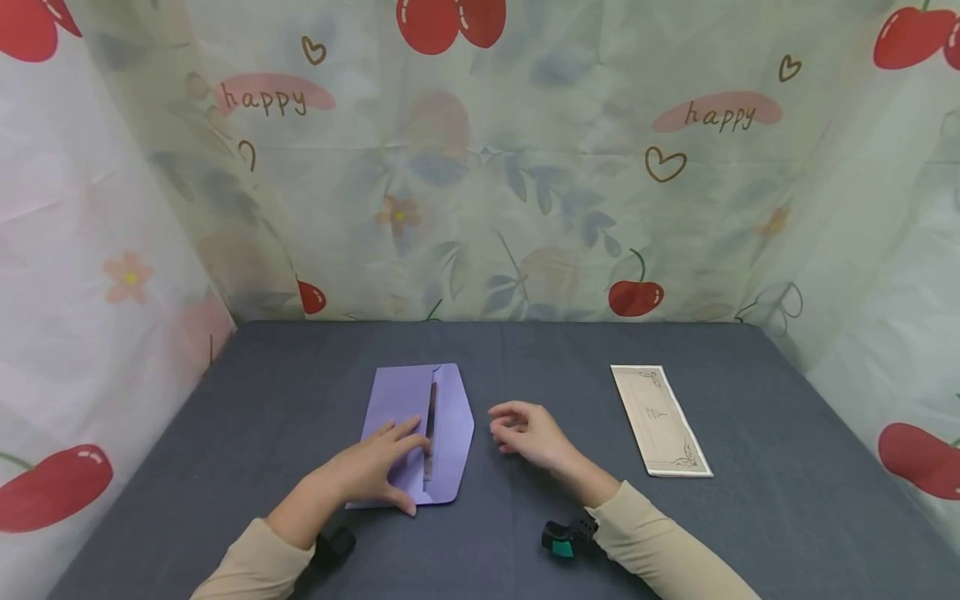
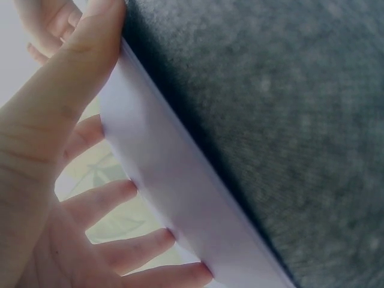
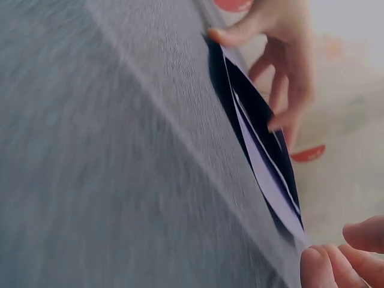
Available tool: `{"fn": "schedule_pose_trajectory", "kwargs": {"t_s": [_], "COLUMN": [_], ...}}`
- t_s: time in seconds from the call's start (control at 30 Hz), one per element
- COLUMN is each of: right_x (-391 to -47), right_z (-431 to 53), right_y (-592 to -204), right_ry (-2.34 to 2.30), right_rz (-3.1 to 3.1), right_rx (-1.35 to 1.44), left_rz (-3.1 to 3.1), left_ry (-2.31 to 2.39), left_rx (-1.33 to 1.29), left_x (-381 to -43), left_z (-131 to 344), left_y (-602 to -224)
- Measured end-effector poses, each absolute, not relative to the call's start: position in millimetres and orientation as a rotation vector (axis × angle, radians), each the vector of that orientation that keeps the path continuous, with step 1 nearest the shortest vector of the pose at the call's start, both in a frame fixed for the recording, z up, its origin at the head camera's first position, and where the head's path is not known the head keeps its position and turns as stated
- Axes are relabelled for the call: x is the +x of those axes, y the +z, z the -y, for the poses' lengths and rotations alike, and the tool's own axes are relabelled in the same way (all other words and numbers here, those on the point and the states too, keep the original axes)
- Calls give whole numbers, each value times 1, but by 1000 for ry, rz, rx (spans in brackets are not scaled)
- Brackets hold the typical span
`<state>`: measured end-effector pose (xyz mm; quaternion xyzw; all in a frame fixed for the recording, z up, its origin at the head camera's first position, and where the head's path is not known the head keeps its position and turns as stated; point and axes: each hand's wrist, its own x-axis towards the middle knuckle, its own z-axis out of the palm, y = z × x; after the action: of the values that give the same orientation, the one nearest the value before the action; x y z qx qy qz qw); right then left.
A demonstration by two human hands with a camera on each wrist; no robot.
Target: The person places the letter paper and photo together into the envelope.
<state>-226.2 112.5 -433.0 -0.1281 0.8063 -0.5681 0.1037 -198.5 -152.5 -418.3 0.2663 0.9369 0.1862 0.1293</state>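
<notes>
A purple envelope (image 1: 401, 392) lies on the dark table with its flap (image 1: 453, 433) folded out to the right. Along its opening shows a narrow dark strip of something inside (image 1: 431, 408). My left hand (image 1: 371, 467) rests on the envelope with fingers spread, fingertips by the opening and thumb at the near edge. In the left wrist view those fingertips touch the envelope's pale surface (image 2: 162, 156). Just right of the flap, my right hand (image 1: 536, 435) hovers with loosely bent fingers and nothing in them. From the right wrist view, the envelope's mouth (image 3: 264, 144) gapes slightly.
A folded cream card (image 1: 660, 421) with ornate corner print lies on the right side of the table (image 1: 525, 350). Patterned fabric (image 1: 487, 192) hangs behind and on both sides. Each wrist wears a dark camera band (image 1: 561, 537).
</notes>
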Motion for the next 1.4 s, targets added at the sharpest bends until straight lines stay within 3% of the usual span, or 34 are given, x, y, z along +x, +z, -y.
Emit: {"fn": "schedule_pose_trajectory", "kwargs": {"t_s": [1.0,1.4], "right_x": [-241,-243], "right_z": [-258,-293], "right_y": [-422,-427], "right_ry": [-1470,-1396], "right_rz": [-2837,-2879], "right_rx": [105,319], "left_rz": [-2734,-2723], "left_ry": [566,569], "left_rx": [829,799], "left_x": [-197,-197], "left_z": [155,154], "left_y": [-418,-418]}}
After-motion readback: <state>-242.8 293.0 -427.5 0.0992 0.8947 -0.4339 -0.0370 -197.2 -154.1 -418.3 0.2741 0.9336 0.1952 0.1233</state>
